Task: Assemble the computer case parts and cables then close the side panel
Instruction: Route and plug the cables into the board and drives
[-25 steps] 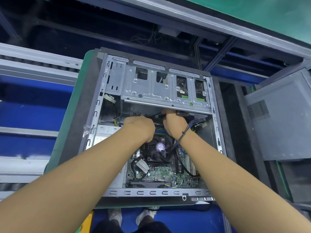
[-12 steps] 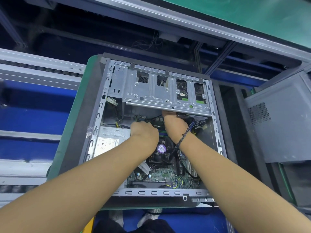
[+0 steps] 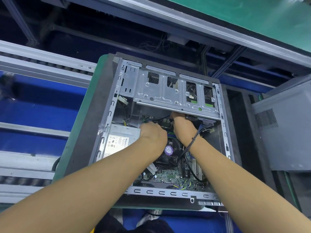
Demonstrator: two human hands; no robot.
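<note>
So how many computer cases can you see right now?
2: the open case lying on the green mat under both hands, and a closed grey case at the right edge. Others may be out of view.

Green mat (image 3: 80, 132) lying between grey conveyor rails (image 3: 42, 64) at left and grey cabinet (image 3: 286, 132) at right; blue floor (image 3: 33, 111) showing below.

Silver-grey computer case (image 3: 170, 96), green motherboard (image 3: 170, 175), purple fan sticker (image 3: 168, 150), green mat (image 3: 80, 125)

Both bare forearms reach forward, left hand (image 3: 152, 134) and right hand (image 3: 183, 126) knuckles-up, fingers curled down, close together
</note>
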